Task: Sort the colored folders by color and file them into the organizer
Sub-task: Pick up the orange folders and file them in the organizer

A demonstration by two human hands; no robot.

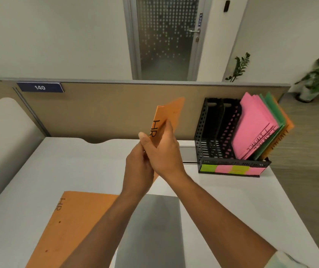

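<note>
Head view — both hands, left hand (138, 167) and right hand (162, 151), clasp the upright orange folder (171, 113) rising above them.

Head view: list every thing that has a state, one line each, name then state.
Held orange folder: closed, upright, lifted off the desk, gripped by both hands.
Left hand: shut on the folder's lower edge.
Right hand: shut on the folder.
Second orange folder: closed, flat on the desk.
Organizer: left slots empty, right slots holding leaning folders.
Pink folders: filed, leaning right.
Door: closed.
</note>
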